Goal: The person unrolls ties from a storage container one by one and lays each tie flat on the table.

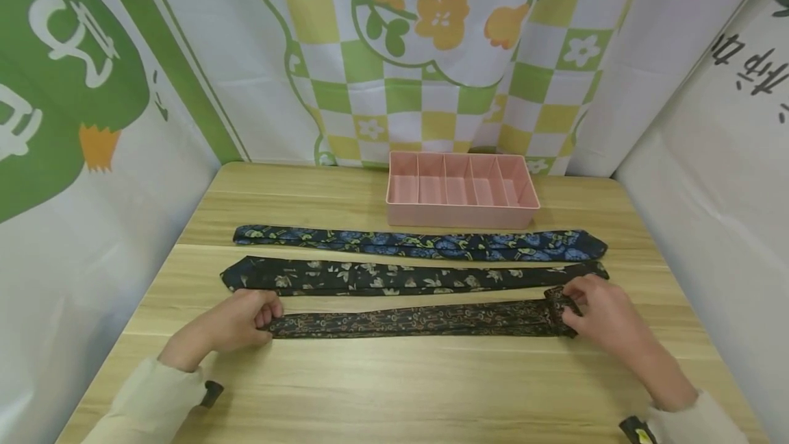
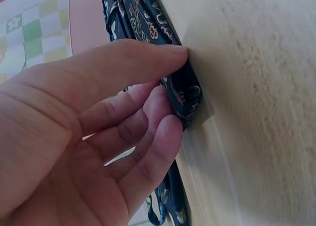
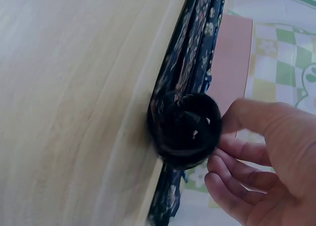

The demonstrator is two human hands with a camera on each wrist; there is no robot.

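Note:
The nearest of three neckties, a dark tie with a small reddish pattern (image 1: 407,321), lies lengthwise across the table. Its left end is pinched between the thumb and fingers of my left hand (image 1: 240,321); the left wrist view shows the thumb (image 2: 173,57) over the folded tip. At the other end the tie curls into a loose, hollow roll (image 3: 163,149). My right hand (image 1: 607,314) holds this roll from its far side with thumb and fingertips. Just beyond lies a black tie with pale flowers (image 1: 370,277), its pointed wide end to the left.
Farther back lies a navy tie with blue and yellow-green figures (image 1: 444,244), its wide end to the right. Behind it stands a pink box (image 1: 462,215) divided into several compartments. Printed curtains (image 1: 345,60) hang at the table's back and sides.

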